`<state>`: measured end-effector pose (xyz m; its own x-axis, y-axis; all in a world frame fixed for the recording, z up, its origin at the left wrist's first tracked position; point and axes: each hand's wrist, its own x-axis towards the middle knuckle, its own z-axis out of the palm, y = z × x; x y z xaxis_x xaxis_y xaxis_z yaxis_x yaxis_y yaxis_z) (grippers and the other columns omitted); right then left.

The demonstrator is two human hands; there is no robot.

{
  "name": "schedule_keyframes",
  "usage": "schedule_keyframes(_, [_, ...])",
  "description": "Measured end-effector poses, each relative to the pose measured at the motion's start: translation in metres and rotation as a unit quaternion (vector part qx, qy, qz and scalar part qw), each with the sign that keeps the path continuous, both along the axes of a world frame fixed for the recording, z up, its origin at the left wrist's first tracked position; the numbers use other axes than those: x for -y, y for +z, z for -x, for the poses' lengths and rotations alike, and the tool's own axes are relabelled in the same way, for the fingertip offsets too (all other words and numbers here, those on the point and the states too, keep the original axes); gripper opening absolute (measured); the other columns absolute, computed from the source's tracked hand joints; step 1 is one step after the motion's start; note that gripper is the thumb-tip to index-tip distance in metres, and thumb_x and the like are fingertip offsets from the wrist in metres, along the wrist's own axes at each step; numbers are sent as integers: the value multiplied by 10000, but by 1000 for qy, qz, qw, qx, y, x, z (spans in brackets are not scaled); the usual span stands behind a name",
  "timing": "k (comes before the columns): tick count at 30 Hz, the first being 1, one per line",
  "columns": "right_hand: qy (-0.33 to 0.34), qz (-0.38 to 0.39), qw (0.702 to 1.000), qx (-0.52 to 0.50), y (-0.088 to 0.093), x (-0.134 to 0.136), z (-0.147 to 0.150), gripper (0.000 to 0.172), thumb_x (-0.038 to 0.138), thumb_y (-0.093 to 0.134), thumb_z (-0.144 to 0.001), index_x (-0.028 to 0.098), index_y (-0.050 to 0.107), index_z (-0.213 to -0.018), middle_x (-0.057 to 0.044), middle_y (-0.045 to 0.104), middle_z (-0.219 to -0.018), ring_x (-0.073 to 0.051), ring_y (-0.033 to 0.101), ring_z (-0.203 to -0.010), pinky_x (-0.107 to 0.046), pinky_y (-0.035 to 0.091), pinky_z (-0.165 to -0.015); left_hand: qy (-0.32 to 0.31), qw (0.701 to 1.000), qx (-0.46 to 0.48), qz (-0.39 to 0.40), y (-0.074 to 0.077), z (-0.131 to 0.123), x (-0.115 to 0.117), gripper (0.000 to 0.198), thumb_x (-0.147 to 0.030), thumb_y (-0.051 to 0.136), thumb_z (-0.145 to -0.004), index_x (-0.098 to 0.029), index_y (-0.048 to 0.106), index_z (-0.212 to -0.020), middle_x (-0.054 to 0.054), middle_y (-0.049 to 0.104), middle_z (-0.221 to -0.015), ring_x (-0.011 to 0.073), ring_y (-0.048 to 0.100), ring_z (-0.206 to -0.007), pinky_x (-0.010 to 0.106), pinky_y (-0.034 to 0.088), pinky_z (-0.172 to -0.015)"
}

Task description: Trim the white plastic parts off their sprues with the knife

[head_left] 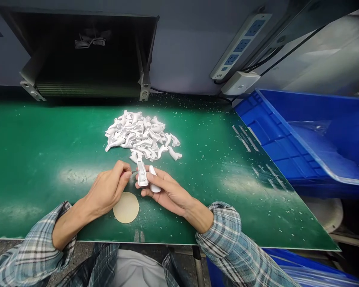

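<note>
right grip clenched on 2 white plastic parts | left grip pinching a thin strip — a loose pinch could drop them onto the tabletop

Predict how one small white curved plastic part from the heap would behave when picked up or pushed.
These small white curved plastic parts probably feel light and stiff: they lie heaped without sagging. Their bent, uneven shapes suggest they would rock rather than roll. Their smooth surfaces may slide easily across the green bench mat.
</note>
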<state>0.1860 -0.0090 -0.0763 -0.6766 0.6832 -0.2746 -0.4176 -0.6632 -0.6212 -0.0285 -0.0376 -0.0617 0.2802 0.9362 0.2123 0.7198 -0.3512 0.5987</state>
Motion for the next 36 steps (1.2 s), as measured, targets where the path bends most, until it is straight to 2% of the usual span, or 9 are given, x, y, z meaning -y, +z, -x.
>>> schedule_keyframes(3, [2, 6, 1000, -1, 0, 0, 0, 368, 346, 836, -876, 177, 715, -1179, -45, 729, -966, -139, 708, -891, -217, 602, -743, 6, 994, -65, -84, -3, -1, -1, 276, -339, 309, -1115, -212, 516, -983, -41, 598, -689, 124, 540, -546, 241, 362, -542])
schedule_keyframes(5, [-1, 12, 1000, -3, 0, 1, 1, 359, 346, 846, -865, 179, 728, -1160, -42, 726, -983, -139, 700, -898, -228, 604, -756, -5, 991, -82, -102, -3, -1, -1, 312, -402, 318, -1115, -205, 542, -1020, -18, 660, -753, 134, 600, -596, 246, 386, -558])
schedule_keyframes(10, [-1, 15, 1000, 7, -3, 1, 1, 351, 359, 847, -864, 165, 750, -1141, -24, 706, -931, -104, 663, -792, -238, 587, -791, -34, 992, -97, -68, 1, -2, -2, 507, -654, 371, -1041, -187, 560, -1097, 9, 712, -823, 160, 647, -608, 268, 419, -554])
schedule_keyframes(19, [-6, -20, 999, 44, -2, 0, -2, 374, 377, 855, -851, 175, 760, -1151, -6, 708, -835, -100, 646, -716, -243, 543, -764, -26, 987, -156, -26, 4, -5, 0, 574, -707, 288, -1031, -212, 503, -835, 3, 661, -721, 168, 600, -565, 267, 292, -510])
schedule_keyframes(24, [14, -51, 997, 53, 5, -1, -3, 328, 372, 865, -833, 166, 784, -1075, -20, 713, -862, -105, 630, -741, -243, 550, -746, -65, 991, -109, 50, 10, -2, -1, 574, -719, 389, -1003, -206, 512, -775, -25, 602, -652, 125, 490, -510, 246, 282, -518])
schedule_keyframes(27, [19, -71, 995, 65, 9, -1, -4, 316, 365, 870, -822, 159, 784, -1046, -25, 715, -869, -105, 623, -731, -238, 560, -722, -100, 986, -56, 120, 13, 0, -1, 527, -650, 474, -1007, -198, 529, -743, -51, 536, -602, 99, 411, -495, 239, 267, -513])
schedule_keyframes(31, [6, -82, 993, 87, 11, -1, -4, 319, 386, 869, -814, 168, 777, -1026, -19, 704, -847, -110, 624, -714, -245, 587, -707, -146, 968, 50, 198, 16, 2, -1, 507, -548, 466, -1039, -186, 538, -691, -63, 417, -559, 86, 342, -499, 231, 257, -501])
schedule_keyframes(33, [-7, -77, 993, 92, 11, -2, -4, 320, 376, 868, -814, 172, 768, -1039, -26, 712, -873, -115, 639, -729, -247, 601, -711, -118, 969, 87, 200, 16, 6, -4, 509, -541, 482, -1023, -185, 520, -661, -59, 401, -557, 89, 347, -508, 224, 277, -495])
schedule_keyframes(36, [-22, -58, 995, 76, 9, -2, -4, 291, 338, 835, -845, 174, 750, -1069, -59, 734, -973, -147, 686, -811, -261, 618, -705, 21, 993, 47, 110, 14, 19, -16, 376, -497, 542, -992, -188, 630, -797, -31, 575, -663, 115, 485, -592, 229, 381, -574])
